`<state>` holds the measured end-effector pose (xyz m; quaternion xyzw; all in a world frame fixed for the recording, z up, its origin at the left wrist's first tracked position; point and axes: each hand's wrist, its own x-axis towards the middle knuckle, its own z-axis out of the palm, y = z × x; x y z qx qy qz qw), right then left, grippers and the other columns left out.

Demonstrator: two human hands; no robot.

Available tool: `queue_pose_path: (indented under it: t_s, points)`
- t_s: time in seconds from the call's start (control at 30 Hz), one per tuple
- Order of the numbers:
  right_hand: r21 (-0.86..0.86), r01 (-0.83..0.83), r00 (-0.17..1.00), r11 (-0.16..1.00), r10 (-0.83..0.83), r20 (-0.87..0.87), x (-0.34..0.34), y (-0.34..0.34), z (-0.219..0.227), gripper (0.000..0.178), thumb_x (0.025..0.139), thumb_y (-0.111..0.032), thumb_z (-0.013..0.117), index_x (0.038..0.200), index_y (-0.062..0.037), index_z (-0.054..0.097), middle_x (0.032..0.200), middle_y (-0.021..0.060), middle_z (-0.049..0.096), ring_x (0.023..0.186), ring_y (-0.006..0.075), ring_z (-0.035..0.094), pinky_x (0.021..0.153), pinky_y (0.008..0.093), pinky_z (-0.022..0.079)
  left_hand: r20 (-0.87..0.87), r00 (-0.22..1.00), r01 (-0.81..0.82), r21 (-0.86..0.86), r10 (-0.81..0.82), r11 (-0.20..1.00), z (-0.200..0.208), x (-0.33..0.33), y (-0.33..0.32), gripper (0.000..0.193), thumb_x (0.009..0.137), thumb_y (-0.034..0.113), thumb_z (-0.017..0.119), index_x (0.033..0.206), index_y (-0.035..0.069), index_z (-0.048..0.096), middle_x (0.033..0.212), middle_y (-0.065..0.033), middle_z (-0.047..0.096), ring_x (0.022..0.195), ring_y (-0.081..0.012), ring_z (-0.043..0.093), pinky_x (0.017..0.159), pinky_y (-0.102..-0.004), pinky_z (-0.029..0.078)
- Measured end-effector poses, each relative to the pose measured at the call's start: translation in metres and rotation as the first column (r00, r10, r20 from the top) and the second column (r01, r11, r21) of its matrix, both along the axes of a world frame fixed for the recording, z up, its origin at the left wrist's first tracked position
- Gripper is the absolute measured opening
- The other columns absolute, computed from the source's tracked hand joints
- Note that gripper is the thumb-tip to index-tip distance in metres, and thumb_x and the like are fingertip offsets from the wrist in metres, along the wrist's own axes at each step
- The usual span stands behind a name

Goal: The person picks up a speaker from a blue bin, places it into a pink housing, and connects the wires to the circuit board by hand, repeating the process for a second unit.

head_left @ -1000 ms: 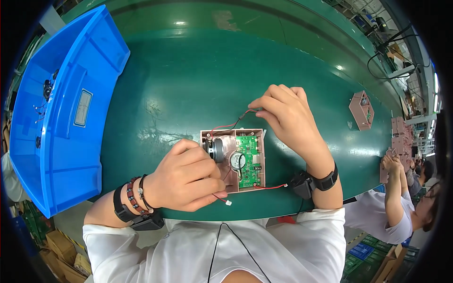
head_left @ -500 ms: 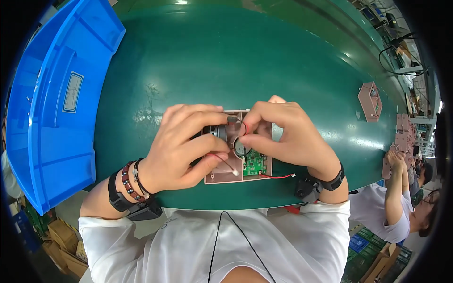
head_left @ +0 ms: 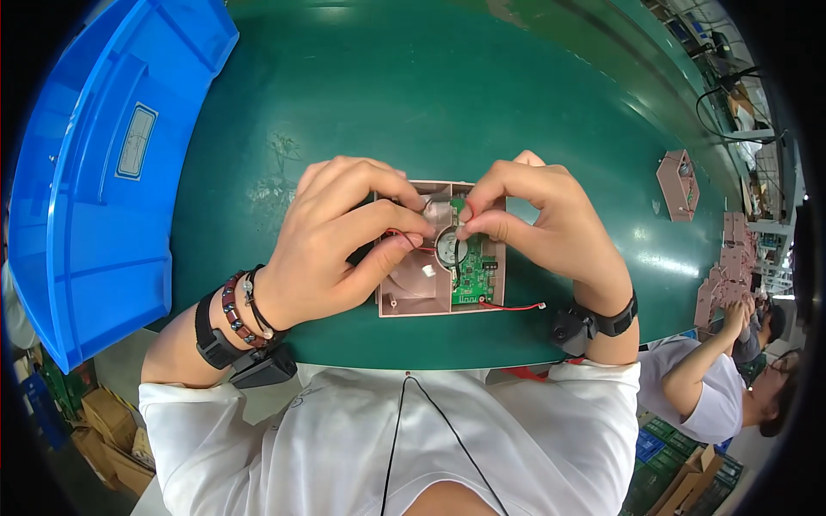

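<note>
A pink plastic housing (head_left: 415, 307) lies open on the table in front of me, split by an inner wall. Its right half holds a green circuit board (head_left: 471, 279). A round silver part with a dark rim (head_left: 450, 248) sits near the middle. My left hand (head_left: 331, 236) reaches over the left half, thumb and forefinger closed on a thin red-and-black wire (head_left: 397, 232). My right hand (head_left: 535, 206) pinches a thin wire just above the round part; its fingertips hide most of it. A red lead (head_left: 514, 306) with a small white plug hangs over the housing's right edge.
A large blue bin (head_left: 129, 198) stands at the left. Another pink housing (head_left: 678, 185) lies at the far right, with more pink housings (head_left: 733, 249) beyond it. A co-worker (head_left: 701, 378) sits at the right. The green table's near edge runs by my chest.
The housing has shifted slightly up and right in view, along with my hands. The dark cylinder seen under my left fingers no longer shows. More of the round part and board is visible.
</note>
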<state>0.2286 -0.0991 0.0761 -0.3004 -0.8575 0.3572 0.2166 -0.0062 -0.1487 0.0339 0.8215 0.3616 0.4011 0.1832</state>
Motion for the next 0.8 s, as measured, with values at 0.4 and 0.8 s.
queue_pose_path:
  t_s: [0.4,0.8]
  points:
    - [0.061,0.205,0.976,0.977,-0.199,-0.090,0.001,-0.003,-0.042,0.015,0.071,-0.003,0.076,0.078,-0.0050,0.063,0.094,0.0045,0.050,0.091,0.0197,0.047,0.077,0.0309,0.039,0.018,0.999,-0.038,-0.071,0.039,0.997,-0.003,0.000,0.000,0.010,0.076,0.006,0.068,0.085,0.008,0.069,0.104,-0.0066,0.060,0.094,-0.0252,0.055,0.083,-0.0351,0.043]
    - [0.282,0.213,0.970,0.936,-0.238,0.058,-0.009,-0.011,-0.027,0.019,0.067,-0.001,0.077,0.075,-0.0062,0.061,0.098,0.0048,0.051,0.089,0.0223,0.045,0.078,0.0330,0.039,0.010,0.994,0.107,-0.033,-0.107,0.994,0.014,-0.014,0.003,0.008,0.082,0.010,0.063,0.088,0.005,0.067,0.103,-0.0089,0.059,0.093,-0.0263,0.054,0.082,-0.0397,0.042]
